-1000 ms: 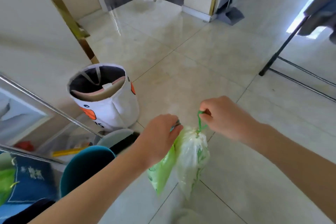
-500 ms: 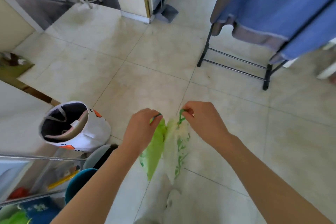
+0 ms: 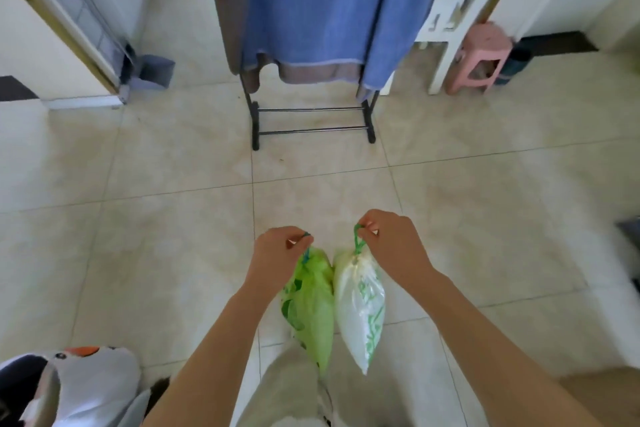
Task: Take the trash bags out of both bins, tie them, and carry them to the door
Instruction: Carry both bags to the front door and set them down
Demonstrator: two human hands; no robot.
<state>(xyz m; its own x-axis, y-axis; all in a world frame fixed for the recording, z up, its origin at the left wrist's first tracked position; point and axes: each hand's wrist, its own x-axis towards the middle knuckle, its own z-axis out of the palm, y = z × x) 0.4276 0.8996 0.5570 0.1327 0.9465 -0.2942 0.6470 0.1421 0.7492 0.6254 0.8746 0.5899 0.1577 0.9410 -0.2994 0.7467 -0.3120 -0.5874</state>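
Two tied trash bags hang side by side in front of my legs. My left hand [image 3: 278, 253] pinches the blue-green drawstring of the green trash bag [image 3: 311, 308]. My right hand [image 3: 391, 243] pinches the green drawstring of the white trash bag [image 3: 360, 312], which has green print. The bags touch each other and hang clear of the tiled floor. A white fabric bin [image 3: 86, 388] with orange marks stands at the bottom left, its inside dark.
A black clothes rack [image 3: 311, 121] draped with blue cloth [image 3: 311, 0] stands straight ahead. A pink stool [image 3: 479, 59] and white furniture stand at the back right. A grey dustpan [image 3: 152, 71] leans by the wall corner at the left. Pale tiled floor lies between.
The view has swung to the right: the fabric bin slid to the bottom left corner and the clothes rack came to the centre. Both hands still hold the bags, now slightly further apart.
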